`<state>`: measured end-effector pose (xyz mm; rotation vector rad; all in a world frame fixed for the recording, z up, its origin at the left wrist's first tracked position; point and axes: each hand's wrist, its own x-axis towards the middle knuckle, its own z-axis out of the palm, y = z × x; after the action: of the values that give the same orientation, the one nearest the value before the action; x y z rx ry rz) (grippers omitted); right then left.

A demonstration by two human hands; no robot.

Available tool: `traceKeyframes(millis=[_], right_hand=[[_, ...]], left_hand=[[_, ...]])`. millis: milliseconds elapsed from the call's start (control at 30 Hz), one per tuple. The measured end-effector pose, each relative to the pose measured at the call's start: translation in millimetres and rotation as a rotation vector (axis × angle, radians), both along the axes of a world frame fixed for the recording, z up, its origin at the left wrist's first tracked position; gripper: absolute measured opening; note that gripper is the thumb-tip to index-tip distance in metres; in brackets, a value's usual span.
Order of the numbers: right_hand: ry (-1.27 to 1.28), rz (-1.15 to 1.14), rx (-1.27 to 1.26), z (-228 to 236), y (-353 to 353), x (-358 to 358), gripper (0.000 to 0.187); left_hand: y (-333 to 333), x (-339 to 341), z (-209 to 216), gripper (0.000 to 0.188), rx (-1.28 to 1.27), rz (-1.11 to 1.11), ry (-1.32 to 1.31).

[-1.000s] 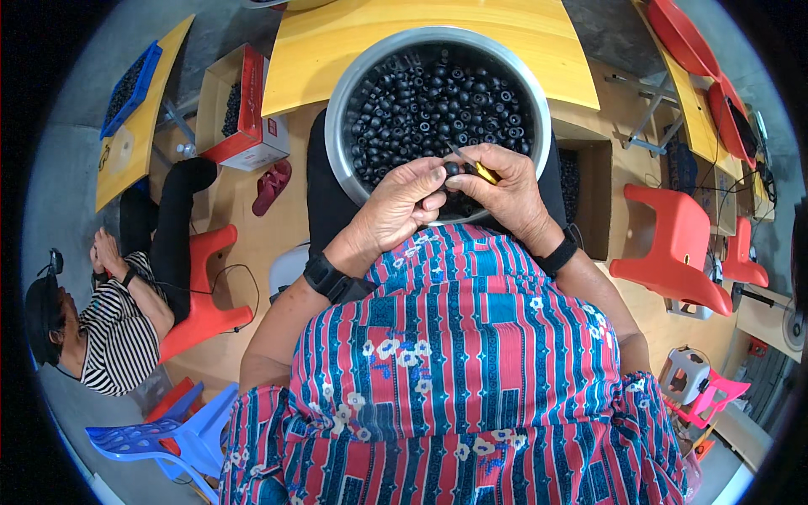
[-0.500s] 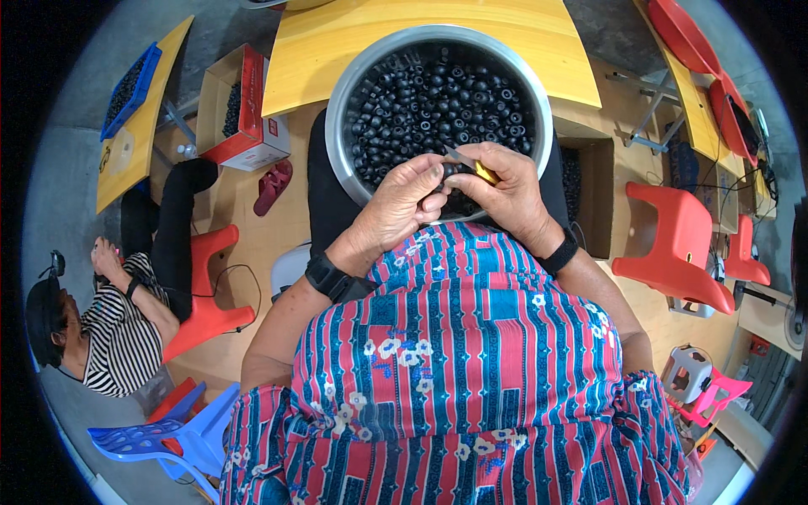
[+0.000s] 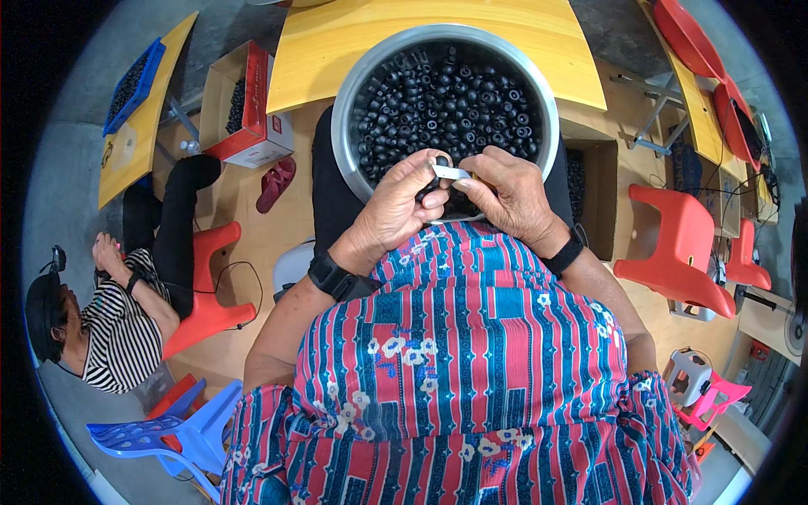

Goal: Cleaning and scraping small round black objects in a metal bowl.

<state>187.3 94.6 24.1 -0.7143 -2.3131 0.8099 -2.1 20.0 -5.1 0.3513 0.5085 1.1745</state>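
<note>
A wide metal bowl rests at my lap, holding many small black round parts, some with a ring-shaped opening. Over its near rim, my left hand is closed on one small black part, pinched between thumb and fingers. My right hand grips a small knife, its yellow handle mostly hidden by the fingers. The pale knife blade lies against the black part in my left hand. Both hands are close together.
A yellow table stands beyond the bowl. Open cartons flank it, with black parts inside. Red stools stand at right, a blue chair at lower left. A seated person in stripes works at left.
The knife blade has turned from pointing up and left to lying flat across the black part. My right hand has rotated with it; my left hand keeps its pinch.
</note>
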Motion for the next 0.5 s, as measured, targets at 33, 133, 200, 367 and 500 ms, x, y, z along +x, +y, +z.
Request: traceKeyframes(millis=[33,133,200,367,500], right_hand=[[-0.005,-0.005,0.008,-0.2,0.1,-0.1,0.019],[0.006,-0.01,-0.001,-1.7,0.1,-0.4,0.019],[0.002,-0.011,0.003,-1.3,-0.1,-0.5,0.019],[0.004,-0.012,0.01,-0.9,0.0,-0.5,0.018],[0.009,-0.016,0.005,-0.8,-0.7,-1.8,0.019]], left_hand=[[0.0,-2.4,-1.9,0.018,0.012,-0.017,-0.034],[0.0,-2.9,-1.3,0.019,0.016,-0.027,-0.058],[-0.1,-2.9,-1.0,0.019,0.012,-0.026,-0.058],[-0.5,-3.7,-3.8,0.019,0.02,-0.033,-0.067],[-1.3,-2.3,-2.0,0.018,0.006,-0.015,-0.04]])
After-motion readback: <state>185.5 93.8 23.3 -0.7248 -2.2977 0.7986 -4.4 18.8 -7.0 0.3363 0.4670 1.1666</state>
